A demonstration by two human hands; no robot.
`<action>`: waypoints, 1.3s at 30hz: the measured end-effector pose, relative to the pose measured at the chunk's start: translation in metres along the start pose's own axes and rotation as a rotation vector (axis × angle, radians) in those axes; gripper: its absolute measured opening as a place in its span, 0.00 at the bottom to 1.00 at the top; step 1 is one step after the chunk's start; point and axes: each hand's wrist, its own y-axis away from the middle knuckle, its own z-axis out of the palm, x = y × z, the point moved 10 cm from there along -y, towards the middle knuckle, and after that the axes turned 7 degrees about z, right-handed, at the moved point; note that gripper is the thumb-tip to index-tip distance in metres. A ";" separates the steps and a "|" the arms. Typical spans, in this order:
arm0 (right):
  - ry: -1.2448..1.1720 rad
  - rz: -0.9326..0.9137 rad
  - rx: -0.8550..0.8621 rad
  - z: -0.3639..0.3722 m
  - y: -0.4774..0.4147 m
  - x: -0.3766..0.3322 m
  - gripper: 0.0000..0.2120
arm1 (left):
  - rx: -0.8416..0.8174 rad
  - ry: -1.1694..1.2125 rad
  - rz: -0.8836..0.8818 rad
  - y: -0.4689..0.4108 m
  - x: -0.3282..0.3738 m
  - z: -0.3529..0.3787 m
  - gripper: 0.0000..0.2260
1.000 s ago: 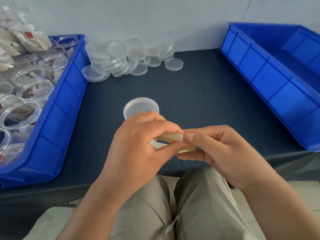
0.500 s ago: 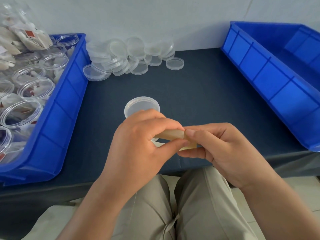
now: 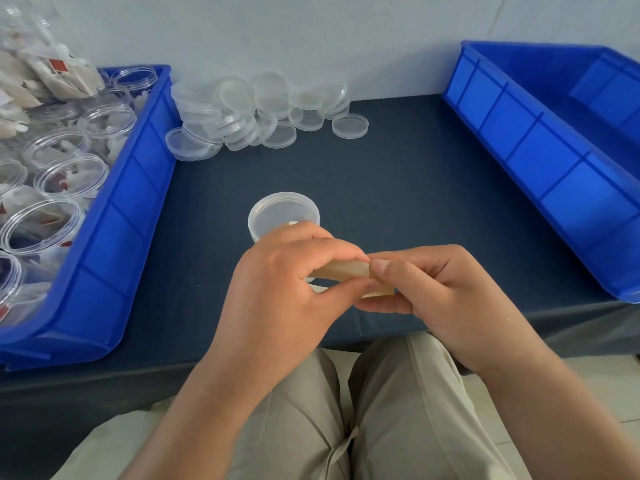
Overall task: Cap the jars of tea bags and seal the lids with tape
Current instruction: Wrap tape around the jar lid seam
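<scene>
Left grip (image 3: pixel 277 289) curled round tan tape roll (image 3: pixel 341 270); right grip (image 3: pixel 433 292) pinches its edge. Both above desk (image 3: pixel 398 188), just before capped jar (image 3: pixel 282 213). Tape probably light, thin, sticky, folds easily; hold by free end.

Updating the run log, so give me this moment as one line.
phase: readying tape | left hand: grips tan tape roll | right hand: pinches it | clear lidded plastic jar: on dark table behind hands
</scene>
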 end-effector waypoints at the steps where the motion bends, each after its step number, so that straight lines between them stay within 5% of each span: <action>1: 0.001 0.001 -0.005 0.000 0.000 0.001 0.18 | -0.004 0.008 -0.006 0.000 -0.001 0.000 0.07; 22: -0.021 -0.093 -0.036 -0.001 -0.002 0.001 0.23 | 0.113 -0.127 0.115 0.003 0.017 -0.010 0.12; 39: -0.048 -0.137 -0.046 0.000 0.000 0.005 0.19 | 0.227 -0.238 0.170 0.014 0.020 -0.008 0.05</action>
